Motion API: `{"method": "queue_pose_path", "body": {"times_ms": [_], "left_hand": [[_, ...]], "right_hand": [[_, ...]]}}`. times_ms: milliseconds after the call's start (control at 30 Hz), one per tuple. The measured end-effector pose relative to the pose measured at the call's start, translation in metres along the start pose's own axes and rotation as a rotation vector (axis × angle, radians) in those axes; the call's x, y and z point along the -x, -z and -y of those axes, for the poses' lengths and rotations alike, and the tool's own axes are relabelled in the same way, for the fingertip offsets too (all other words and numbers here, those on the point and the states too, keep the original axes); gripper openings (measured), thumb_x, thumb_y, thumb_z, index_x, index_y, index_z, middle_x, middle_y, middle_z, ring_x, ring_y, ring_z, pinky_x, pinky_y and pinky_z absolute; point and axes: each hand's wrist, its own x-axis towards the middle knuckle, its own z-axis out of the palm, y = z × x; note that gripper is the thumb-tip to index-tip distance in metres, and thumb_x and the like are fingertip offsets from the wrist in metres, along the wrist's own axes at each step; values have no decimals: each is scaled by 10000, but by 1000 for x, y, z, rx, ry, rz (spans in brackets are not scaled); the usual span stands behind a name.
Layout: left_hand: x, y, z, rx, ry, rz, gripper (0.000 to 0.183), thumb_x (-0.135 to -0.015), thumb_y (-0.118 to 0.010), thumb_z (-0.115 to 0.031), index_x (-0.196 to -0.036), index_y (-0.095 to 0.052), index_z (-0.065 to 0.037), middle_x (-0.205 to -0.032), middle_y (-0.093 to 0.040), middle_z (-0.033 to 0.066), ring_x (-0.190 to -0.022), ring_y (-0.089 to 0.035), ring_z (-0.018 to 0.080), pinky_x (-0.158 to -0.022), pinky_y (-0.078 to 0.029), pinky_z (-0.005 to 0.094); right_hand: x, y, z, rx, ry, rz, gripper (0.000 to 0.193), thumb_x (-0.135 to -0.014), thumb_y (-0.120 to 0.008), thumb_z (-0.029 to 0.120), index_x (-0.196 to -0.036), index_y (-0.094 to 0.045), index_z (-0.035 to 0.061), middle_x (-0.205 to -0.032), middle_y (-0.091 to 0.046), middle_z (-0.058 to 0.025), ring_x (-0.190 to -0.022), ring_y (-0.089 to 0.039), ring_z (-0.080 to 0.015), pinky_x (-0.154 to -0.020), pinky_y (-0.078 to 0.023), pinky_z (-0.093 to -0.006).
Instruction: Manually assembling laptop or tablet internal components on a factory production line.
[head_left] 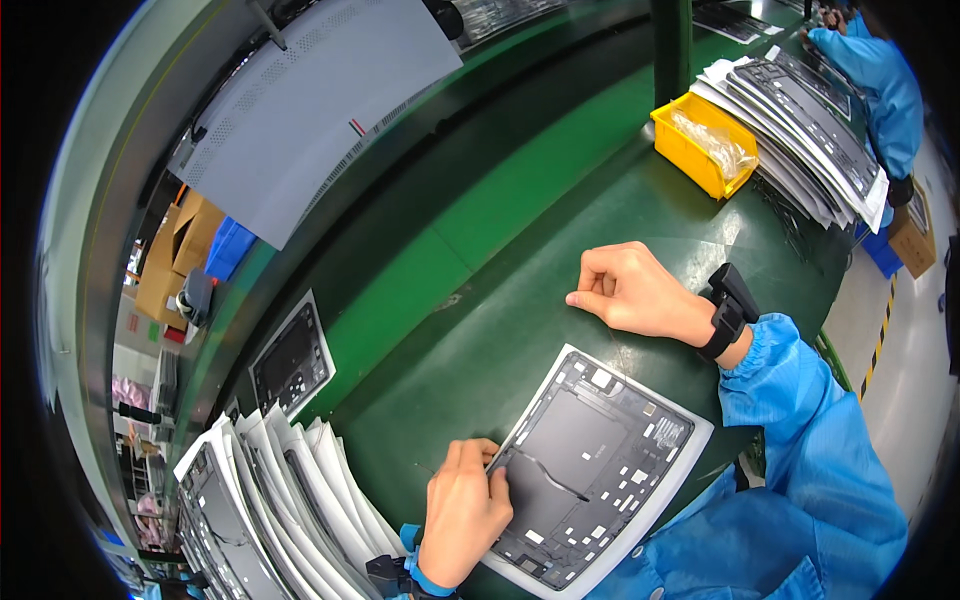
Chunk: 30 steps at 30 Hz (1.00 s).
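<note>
The tablet back panel (600, 465) lies flat on the green desk (520, 300) near its front edge, inner side up, white rim framing a dark grey middle studded with small parts. The left hand (462, 510) rests on the panel's left edge, its fingers (495, 482) pinched on what looks like a thin dark cable (545, 470) that runs in a curve across the middle; the view is too small to be sure of the grip. The right hand (630, 290) sits on the desk just beyond the panel's far edge, loosely clenched and holding nothing that shows.

By its look the panel is light, thin and stiff, likely to flex if lifted by one corner, and the small parts inside seem fragile. The plain white rim, taken at two opposite edges, looks the safest hold. The cable would be soft and easily kinked.

A stack of similar panels (270, 500) stands at the desk's left front corner, and a yellow bin (700, 145) sits toward the far right.
</note>
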Motion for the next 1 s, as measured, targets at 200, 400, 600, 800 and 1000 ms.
{"method": "queue_pose_path", "body": {"times_ms": [200, 400, 600, 800, 1000], "left_hand": [[-2, -3, 2, -143, -119, -38, 238, -791, -833, -66, -910, -645, 18, -1027, -617, 166, -923, -624, 387, -761, -510, 465], [19, -10, -24, -1, -71, 26, 155, -842, -748, -43, -897, -612, 5, -1029, -592, 203, -795, -648, 403, -697, -528, 477], [24, -13, -32, 37, -131, 61, 300, -871, -716, -20, -1123, -554, -20, -914, -633, 217, -855, -645, 454, -713, -518, 503], [6, -16, -29, 86, -79, 81, 351, -832, -700, 28, -1144, -546, -16, -825, -649, 186, -783, -670, 410, -701, -529, 472], [-123, -18, 56, -277, -209, -314, 236, -731, -577, 98, -943, -579, -5, -822, -610, 182, -806, -620, 389, -726, -489, 488]], "right_hand": [[1, -4, -9, 22, 59, -36, 253, -853, -818, 87, -744, -616, -19, -650, -625, -122, -553, -594, -199, -520, -454, -339], [-2, -8, -12, 40, 139, -44, 251, -842, -816, 77, -741, -603, -10, -652, -611, -120, -561, -596, -231, -524, -459, -358], [3, -4, -11, 75, 143, -14, 219, -834, -776, 133, -738, -615, 21, -708, -655, -147, -662, -661, -338, -598, -504, -442], [5, -5, -13, 19, 92, -33, 224, -857, -761, 130, -735, -614, 13, -713, -663, -137, -661, -670, -332, -607, -518, -438], [-6, -8, -17, -62, 67, -350, 243, -903, -781, 103, -754, -627, -12, -692, -665, -104, -564, -633, -140, -513, -491, -309]]}}
